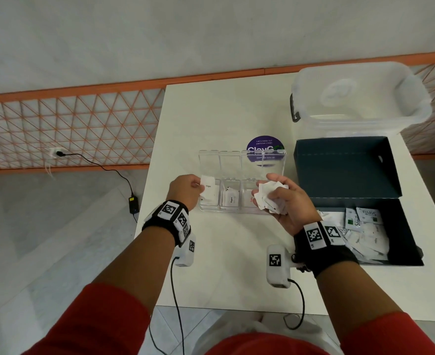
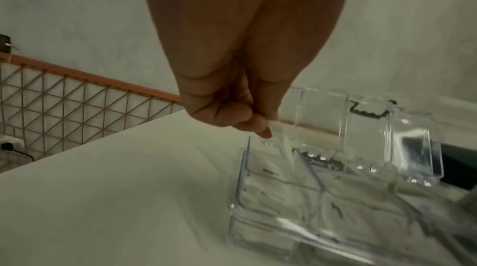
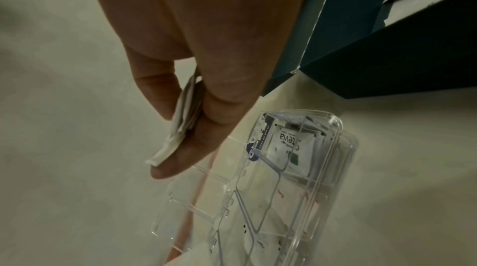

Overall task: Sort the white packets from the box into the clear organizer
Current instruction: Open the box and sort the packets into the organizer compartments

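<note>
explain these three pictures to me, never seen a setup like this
No machine here: a person works with bare hands. The big picture comes from a camera on the head; the other two come from cameras strapped to each wrist, looking along the fingers. On the table stands a clear compartment organiser with its lids up, beside a dark box of loose sachets and a clear tub. The left hand pinches one sachet at the leftmost compartment; the right hand holds a bunch of sachets.

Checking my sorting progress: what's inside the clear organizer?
Pepper sachets in the second compartment, red-printed sachets in the third, a Stevia sachet at the right end, which the right hand hides in the head view.
</note>
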The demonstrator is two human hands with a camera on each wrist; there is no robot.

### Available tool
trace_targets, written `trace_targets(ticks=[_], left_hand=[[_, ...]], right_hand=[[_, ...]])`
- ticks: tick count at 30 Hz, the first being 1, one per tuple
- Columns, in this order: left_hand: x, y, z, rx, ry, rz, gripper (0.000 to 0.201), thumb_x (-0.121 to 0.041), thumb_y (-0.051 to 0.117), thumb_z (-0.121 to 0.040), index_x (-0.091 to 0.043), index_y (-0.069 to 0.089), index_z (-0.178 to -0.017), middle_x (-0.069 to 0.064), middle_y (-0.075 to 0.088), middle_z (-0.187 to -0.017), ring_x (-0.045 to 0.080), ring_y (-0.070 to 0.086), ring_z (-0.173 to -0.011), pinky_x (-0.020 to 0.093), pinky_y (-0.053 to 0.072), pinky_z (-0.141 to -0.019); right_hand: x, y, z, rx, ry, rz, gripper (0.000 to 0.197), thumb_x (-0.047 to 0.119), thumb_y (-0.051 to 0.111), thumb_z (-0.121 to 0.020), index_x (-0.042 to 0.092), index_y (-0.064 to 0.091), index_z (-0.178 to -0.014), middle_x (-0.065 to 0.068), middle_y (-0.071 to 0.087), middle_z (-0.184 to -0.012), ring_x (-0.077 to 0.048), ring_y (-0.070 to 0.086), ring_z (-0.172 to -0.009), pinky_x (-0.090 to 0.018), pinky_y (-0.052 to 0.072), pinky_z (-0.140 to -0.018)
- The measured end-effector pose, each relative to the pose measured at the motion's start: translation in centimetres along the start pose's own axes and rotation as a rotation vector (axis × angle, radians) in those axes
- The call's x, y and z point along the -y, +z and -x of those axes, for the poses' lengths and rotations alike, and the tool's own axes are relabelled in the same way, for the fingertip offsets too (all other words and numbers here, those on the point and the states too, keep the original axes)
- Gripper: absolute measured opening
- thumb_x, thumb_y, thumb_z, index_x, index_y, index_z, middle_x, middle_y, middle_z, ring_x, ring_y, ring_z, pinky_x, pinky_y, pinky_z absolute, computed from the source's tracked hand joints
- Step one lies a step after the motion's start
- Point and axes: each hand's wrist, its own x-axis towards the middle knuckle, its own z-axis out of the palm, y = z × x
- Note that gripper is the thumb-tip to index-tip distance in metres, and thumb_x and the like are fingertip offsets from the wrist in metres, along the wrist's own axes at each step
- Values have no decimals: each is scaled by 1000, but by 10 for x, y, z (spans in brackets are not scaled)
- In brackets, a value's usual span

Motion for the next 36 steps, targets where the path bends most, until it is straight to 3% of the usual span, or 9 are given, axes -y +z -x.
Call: trace_targets(ticks=[5, 10, 17, 22, 25, 27, 31, 34, 36], left_hand=[[3, 13, -2, 50, 8, -177, 29, -14, 64, -88, -14, 60, -117, 10, 66, -104, 27, 65, -91, 33, 53, -77], [8, 25, -3, 62, 295, -559, 37, -11, 62, -88, -14, 52, -124, 9, 51, -118, 29, 59, -95, 39, 50, -79], [9, 30, -9, 151, 324, -734, 31, -6, 45, -93, -12, 62, -118, 10, 64, -111, 29, 60, -99, 32, 46, -78], [6, 27, -12, 177, 333, -750, 28, -11, 46, -95, -14, 63, -117, 7, 63, -114, 27, 60, -103, 32, 47, -81], [-2, 22, -6, 107, 365, -584, 25, -19, 47, -95, -16, 64, -113, 2, 61, -111, 24, 60, -100, 33, 48, -82], [-15, 19, 4, 72, 403, -297, 16, -24, 53, -92, -20, 68, -97, -6, 64, -96, 17, 62, -87, 27, 48, -73], [-51, 15, 18, 362, 263, 302, 10, -36, 63, -86, -29, 70, -84, -6, 73, -81, 11, 69, -71, 27, 55, -68], [-61, 17, 17, 371, 261, 296, 12, -23, 73, -79, -32, 70, -86, -4, 73, -80, 13, 70, -77, 31, 58, -76], [-60, 18, 15, 343, 241, 320, 20, -12, 74, -79, -30, 70, -85, -3, 72, -81, 13, 69, -74, 30, 58, -71]], right_hand=[[1, 0, 0, -2, 2, 7, 41, -15, 47, -84, 9, 59, -114, -14, 74, -103, -39, 72, -93, -57, 51, -91], [0, 1, -2, -2, 16, -13, 42, -16, 47, -83, 10, 58, -114, -16, 73, -104, -39, 72, -92, -54, 55, -87], [0, 4, -5, -40, 42, -1, 38, -15, 42, -81, 7, 60, -106, -24, 67, -106, -42, 71, -95, -40, 51, -75], [0, 5, -9, -24, 65, 47, 49, -13, 45, -83, 13, 62, -120, -24, 69, -114, -42, 66, -105, -49, 52, -89], [-1, 5, -12, -5, 61, 25, 46, -16, 47, -82, 11, 63, -116, -16, 71, -112, -40, 64, -108, -55, 57, -86], [-2, 6, -13, 18, 61, -3, 41, -16, 47, -82, 9, 63, -109, -16, 73, -112, -39, 67, -106, -50, 59, -79], [-3, 9, -14, 36, 46, 37, 39, -14, 47, -82, 11, 65, -107, -12, 75, -106, -29, 74, -93, -38, 60, -72], [-4, 9, -15, 45, 38, 57, 40, -13, 49, -83, 13, 71, -105, -11, 75, -99, -26, 73, -85, -37, 61, -71], [-4, 7, -15, 21, 36, 84, 41, -11, 51, -83, 14, 73, -105, -14, 73, -104, -31, 72, -89, -40, 60, -76]])
